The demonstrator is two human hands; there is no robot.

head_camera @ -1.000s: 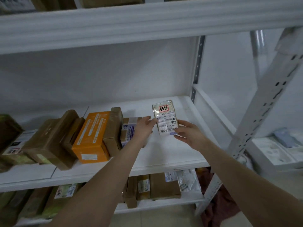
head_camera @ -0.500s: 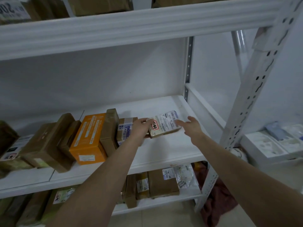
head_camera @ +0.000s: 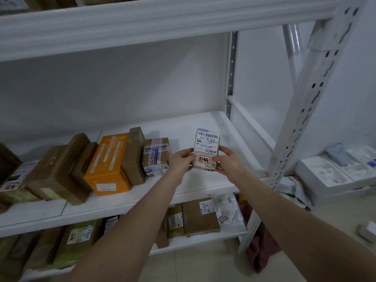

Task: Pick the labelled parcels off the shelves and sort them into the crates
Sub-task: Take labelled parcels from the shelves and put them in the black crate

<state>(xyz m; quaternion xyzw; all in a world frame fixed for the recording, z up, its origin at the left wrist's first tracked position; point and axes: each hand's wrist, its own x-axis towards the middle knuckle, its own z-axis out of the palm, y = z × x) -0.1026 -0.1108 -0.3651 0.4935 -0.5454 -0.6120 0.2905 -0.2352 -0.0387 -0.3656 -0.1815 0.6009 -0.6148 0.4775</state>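
1. The small labelled parcel [head_camera: 206, 149] is held upright over the middle shelf [head_camera: 191, 127], label towards the person. The left grip [head_camera: 181, 161] pinches its lower left edge and the right grip [head_camera: 227, 162] its lower right. I cannot tell whether it touches the board.
2. I'd judge this the label check. Keep thumbs off the barcode and the red-framed sticker, read it, then carry it to its crate. No crate shows here.
3. At 9 o'clock of the parcel a taped carton [head_camera: 155, 156], an orange box [head_camera: 107, 163] and brown boxes [head_camera: 59, 169] lean in a row.
4. At 6 o'clock a lower shelf [head_camera: 203, 240] holds more parcels. At 3 o'clock stands a perforated white upright [head_camera: 305, 110], with white foam trays [head_camera: 329, 171] beyond.
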